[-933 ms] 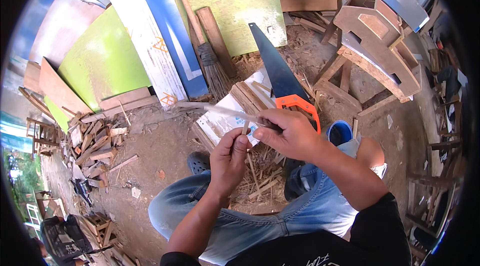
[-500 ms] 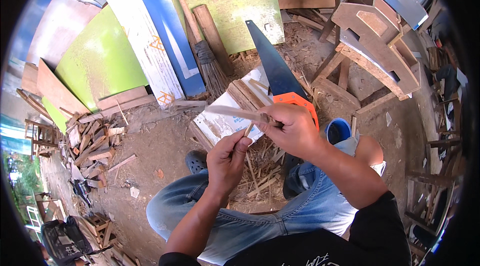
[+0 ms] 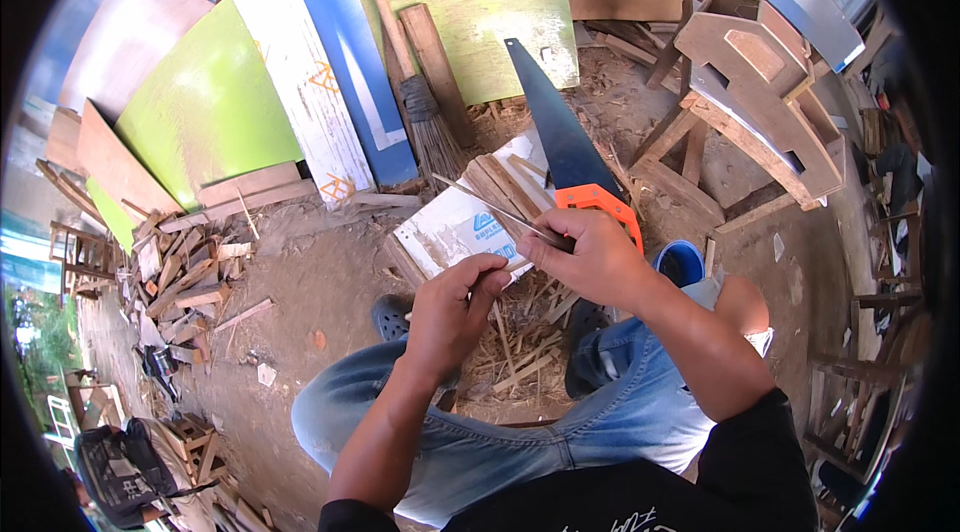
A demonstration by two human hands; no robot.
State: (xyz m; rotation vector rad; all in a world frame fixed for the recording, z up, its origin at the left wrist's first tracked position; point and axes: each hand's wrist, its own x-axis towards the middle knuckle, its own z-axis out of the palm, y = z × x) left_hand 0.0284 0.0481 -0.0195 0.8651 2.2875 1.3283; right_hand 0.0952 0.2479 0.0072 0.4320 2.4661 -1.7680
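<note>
My right hand (image 3: pixel 590 252) is closed round the handle of a knife (image 3: pixel 487 200). Its blade points up and left and shows nearly edge-on. Lower and to the left, my left hand (image 3: pixel 455 307) is pinched, thumb against fingers. The thin wooden stick seen there half a second ago is now mostly hidden by the fingers. Under both hands lies a white board (image 3: pixel 435 237) with blue print, and wooden blocks (image 3: pixel 497 184) rest on its far part. A handsaw (image 3: pixel 562 137) with an orange handle leans just beyond my right hand.
Wood shavings (image 3: pixel 525 357) litter the ground between my feet. A blue bucket (image 3: pixel 680 262) stands by my right knee. Off to the left is a scrap wood pile (image 3: pixel 185 282). A broom (image 3: pixel 428 127) leans on panels at the back; a wooden stand (image 3: pixel 745 147) is at right.
The knife has turned from showing its broad side to nearly edge-on, its tip now higher. My hands have drawn slightly apart, and the stick has dropped from sight behind my left fingers.
</note>
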